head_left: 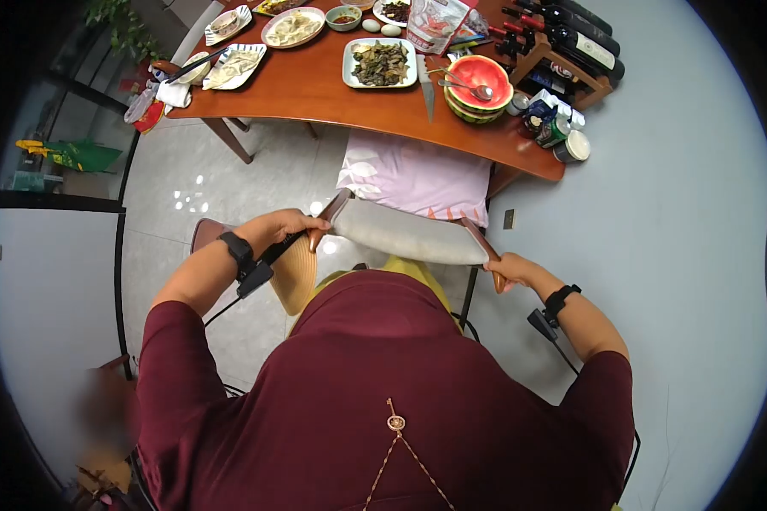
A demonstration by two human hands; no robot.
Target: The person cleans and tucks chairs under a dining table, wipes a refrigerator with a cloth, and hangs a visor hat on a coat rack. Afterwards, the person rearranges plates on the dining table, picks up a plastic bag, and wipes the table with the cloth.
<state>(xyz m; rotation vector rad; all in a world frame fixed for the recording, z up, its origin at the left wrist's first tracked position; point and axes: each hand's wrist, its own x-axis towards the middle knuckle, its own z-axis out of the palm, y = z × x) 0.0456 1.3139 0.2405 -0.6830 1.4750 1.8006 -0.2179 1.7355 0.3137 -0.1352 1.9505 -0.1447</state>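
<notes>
One left hand (301,223), one right hand (515,270), both tight round wooden chair posts (336,208) (bottle labels (594,53) illegible)

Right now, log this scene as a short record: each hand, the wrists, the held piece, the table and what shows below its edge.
left hand: closed on the left wooden end of the chair back
right hand: closed on the right wooden end
wrists: a black band on each
chair back: pale, padded, gripped at both ends
table: brown; bears a cut watermelon with a spoon in it, a knife beside it
below table edge: pink patterned cloth, partly hidden
</notes>
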